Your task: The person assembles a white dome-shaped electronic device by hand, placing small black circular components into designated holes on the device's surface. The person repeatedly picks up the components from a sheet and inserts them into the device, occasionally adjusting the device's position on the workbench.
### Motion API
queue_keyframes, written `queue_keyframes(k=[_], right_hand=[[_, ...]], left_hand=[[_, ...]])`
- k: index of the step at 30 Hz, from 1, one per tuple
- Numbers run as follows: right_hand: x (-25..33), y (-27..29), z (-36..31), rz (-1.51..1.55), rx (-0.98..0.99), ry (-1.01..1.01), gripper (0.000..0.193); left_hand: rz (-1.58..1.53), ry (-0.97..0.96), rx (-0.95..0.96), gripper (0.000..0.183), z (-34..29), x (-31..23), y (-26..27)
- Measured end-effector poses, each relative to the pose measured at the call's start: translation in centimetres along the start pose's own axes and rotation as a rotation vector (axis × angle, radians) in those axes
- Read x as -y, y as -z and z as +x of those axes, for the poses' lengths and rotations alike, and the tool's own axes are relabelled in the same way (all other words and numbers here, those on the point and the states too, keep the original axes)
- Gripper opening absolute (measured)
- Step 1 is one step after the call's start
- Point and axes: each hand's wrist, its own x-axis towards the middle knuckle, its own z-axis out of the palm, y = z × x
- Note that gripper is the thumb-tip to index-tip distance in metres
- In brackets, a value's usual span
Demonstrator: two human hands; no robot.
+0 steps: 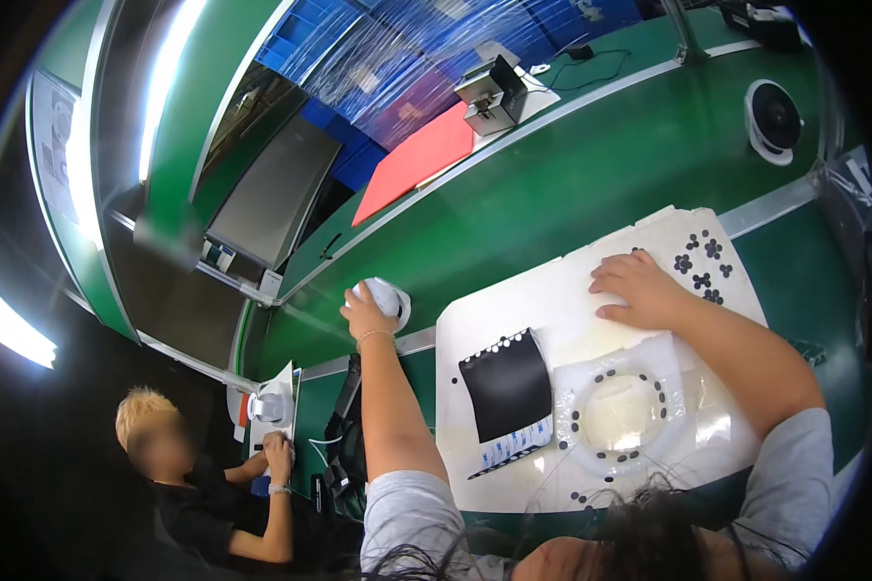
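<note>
My left hand (366,316) is stretched out to the left, its fingers around the near side of a white round device (393,296) on the green bench. Fingers apart, my right hand (641,289) rests on a pale board (591,271). A small black dot shows at its fingertips. Close by on the board lie several clusters of small black round pads (700,281). Below the hand is a clear plastic piece (683,416) with black pads set in a ring. A black sheet (506,389) with round cut-outs along its far edge lies to the left of the ring.
Another white device (773,121) with a dark round face stands at the far right. A red sheet (412,160) and a metal box fixture (492,97) are at the back. On the left a co-worker (233,484) handles a white part (273,405). A black bag (347,450) lies between us.
</note>
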Motion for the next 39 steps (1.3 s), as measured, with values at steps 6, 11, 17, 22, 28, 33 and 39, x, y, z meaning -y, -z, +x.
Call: queue_keyframes(k=[6, 11, 17, 22, 28, 33, 39], right_hand=[[0.2, 0.2, 0.4, -0.003, 0.016, -0.003, 0.034], [-0.1, 0.4, 0.5, 0.098, 0.021, -0.029, 0.039], [5.7, 4.8, 0.3, 0.587, 0.054, -0.038, 0.087], [11.7, 4.0, -1.4, 1.171, 0.122, 0.117, 0.098], [12.9, 8.2, -1.8, 1.044, 0.199, 0.011, 0.044], [10.5, 8.6, -1.5, 1.129, 0.423, -0.09, 0.034], [9.6, 7.5, -1.1, 0.972, 0.523, -0.306, 0.033]], left_hand=[[-0.246, -0.094, -0.257, 0.099, -2.7, -0.1, 2.0], [-1.218, -0.146, -0.405, 0.102, -7.4, -0.3, 1.3], [-2.127, -0.348, 0.091, 0.094, -21.4, -4.6, 4.6], [-1.972, -0.517, 0.577, 0.115, -26.8, -7.1, 4.0], [-1.55, -0.766, 0.568, 0.102, -27.1, -6.1, 5.6], [-1.057, -0.875, 0.163, 0.064, -21.9, -2.2, 3.4], [-0.774, -0.338, 0.104, 0.074, -19.0, 0.0, -2.3]])
